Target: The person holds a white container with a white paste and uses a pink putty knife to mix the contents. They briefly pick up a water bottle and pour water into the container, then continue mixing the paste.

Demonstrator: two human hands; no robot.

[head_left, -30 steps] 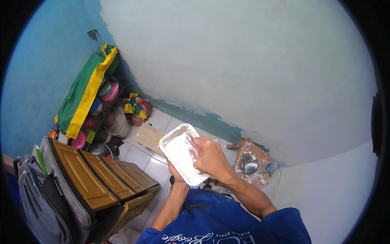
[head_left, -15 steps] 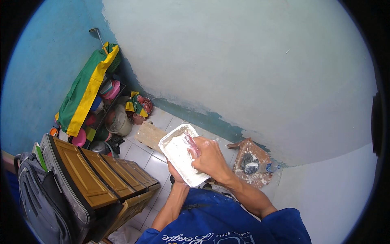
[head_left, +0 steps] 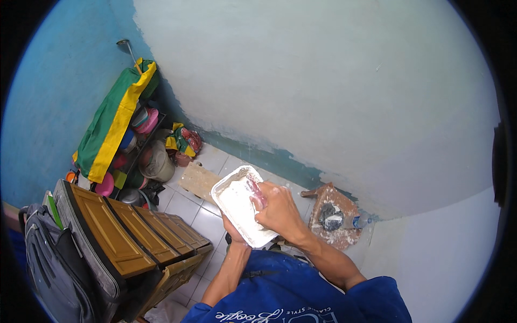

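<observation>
My left hand (head_left: 232, 232) supports a white rectangular tub (head_left: 228, 177) from below and along its side, in front of my body. Thick white paste (head_left: 240, 211) fills much of the tub. My right hand (head_left: 281, 208) is closed round a smeared, dark-red tool handle (head_left: 256, 194), held over the tub's inside. The working end of this tool is hidden by the glare and the paste, so its kind does not show. White specks mark my right knuckles.
A paste-smeared brown stool (head_left: 344, 230) with a plastic bottle (head_left: 362, 221) stands right, by the part-coated wall (head_left: 323, 91). A wooden board (head_left: 198, 181) lies beyond the tub. Brown drawers (head_left: 116, 231), a grey backpack (head_left: 51, 258) and a covered rack (head_left: 116, 116) line the left.
My right hand has shifted very slightly inside the tub. More of the tub's greyish inner end shows now, with less paste there. My left hand keeps its place.
</observation>
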